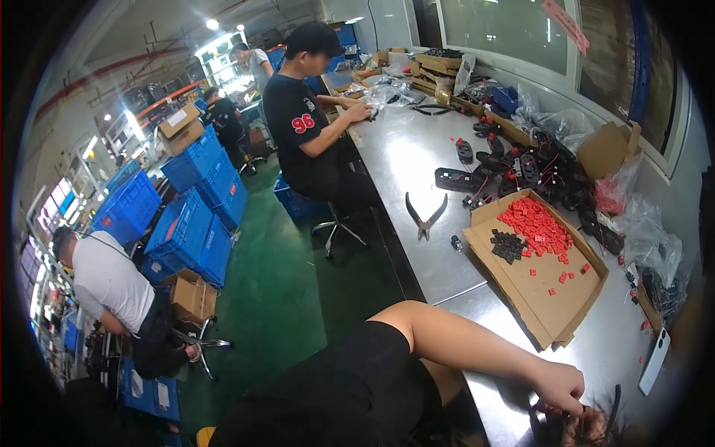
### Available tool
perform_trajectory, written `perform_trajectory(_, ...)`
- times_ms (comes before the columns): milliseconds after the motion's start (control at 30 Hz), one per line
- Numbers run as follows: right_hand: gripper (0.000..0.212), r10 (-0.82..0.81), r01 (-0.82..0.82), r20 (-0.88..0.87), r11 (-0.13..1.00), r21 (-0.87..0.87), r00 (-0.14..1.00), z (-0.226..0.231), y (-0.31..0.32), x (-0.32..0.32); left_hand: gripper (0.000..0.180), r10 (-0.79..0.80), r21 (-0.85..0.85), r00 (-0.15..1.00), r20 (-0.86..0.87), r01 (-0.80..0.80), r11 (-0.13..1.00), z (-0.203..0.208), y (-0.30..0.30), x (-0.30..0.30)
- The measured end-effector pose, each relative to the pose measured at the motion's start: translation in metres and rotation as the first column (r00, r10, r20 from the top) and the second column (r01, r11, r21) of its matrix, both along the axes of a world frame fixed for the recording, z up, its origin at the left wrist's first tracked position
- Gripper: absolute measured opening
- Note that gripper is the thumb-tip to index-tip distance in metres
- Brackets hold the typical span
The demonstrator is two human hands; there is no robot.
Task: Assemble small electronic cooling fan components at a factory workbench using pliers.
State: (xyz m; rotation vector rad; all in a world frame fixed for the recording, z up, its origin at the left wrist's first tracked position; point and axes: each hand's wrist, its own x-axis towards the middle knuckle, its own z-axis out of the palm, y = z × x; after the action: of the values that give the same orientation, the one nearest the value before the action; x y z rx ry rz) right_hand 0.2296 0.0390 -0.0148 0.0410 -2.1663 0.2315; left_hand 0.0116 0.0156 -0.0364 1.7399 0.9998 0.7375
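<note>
My left arm reaches across to the lower right, and my left hand [560, 386] is closed with fingertips pinched by a small dark thing I cannot make out. Just below it, my right hand [587, 428] is partly cut off and in shadow, its fingers curled in by the same dark piece. Near both hands lies the metal table [488, 376]. Beyond my left forearm sits a shallow cardboard tray [551, 313], holding a heap of small red plastic pieces [538, 226] and a smaller pile of black pieces [508, 246].
Pliers [424, 220] and a small part [456, 243] lie left of the tray. Black housings with wires [521, 167] crowd the back. A phone [655, 362] rests at the right edge. A seated co-worker [309, 127] works farther up the table; blue crates [197, 223] stand left.
</note>
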Motion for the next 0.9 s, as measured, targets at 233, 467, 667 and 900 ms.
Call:
perform_trajectory(233,0.02,-0.362,0.686,0.613,0.577,-0.444,0.702,0.037,-0.039,0.001,0.06,0.148,0.323,0.984,-0.101,-0.109,0.94,-0.013,-0.005,-0.002)
perform_trajectory(467,0.019,-0.347,0.767,0.743,0.547,-0.335,0.572,0.043,-0.043,0.0,0.052,-0.019,0.628,0.984,0.18,-0.1,0.772,-0.024,-0.007,0.014)
perform_trajectory(667,0.022,-0.353,0.688,0.678,0.653,-0.315,0.645,0.051,-0.047,-0.013,0.025,-0.16,0.591,0.984,0.073,0.086,0.802,-0.02,-0.015,0.015)
perform_trajectory(900,0.023,-0.348,0.619,0.643,0.743,-0.254,0.682,0.048,-0.049,-0.009,0.033,-0.192,0.478,0.969,0.153,0.097,0.873,-0.015,-0.011,0.019)
